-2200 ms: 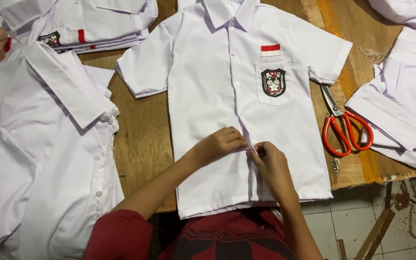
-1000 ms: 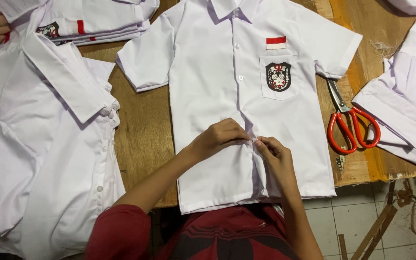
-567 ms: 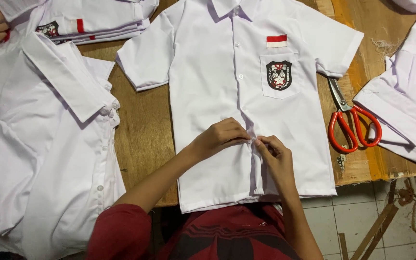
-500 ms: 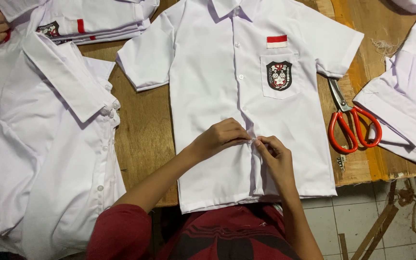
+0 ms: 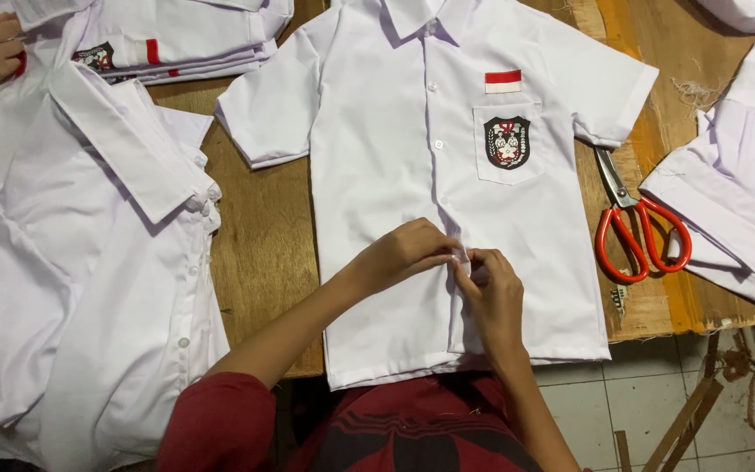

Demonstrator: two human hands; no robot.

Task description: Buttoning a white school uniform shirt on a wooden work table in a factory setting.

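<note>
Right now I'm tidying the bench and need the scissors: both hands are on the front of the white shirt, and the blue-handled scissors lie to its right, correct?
Nearly. The head view shows the scissors have red handles, not blue. The rest holds: left hand and right hand are on the front of the white shirt, scissors to its right.

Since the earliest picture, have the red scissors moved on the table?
No. The red scissors lie beside the white shirt, blades under its sleeve hem, as before; only the camera shifted slightly.

left hand (image 5: 404, 253) and right hand (image 5: 491, 293) together, fingers pinched, forearms angled inward
</note>
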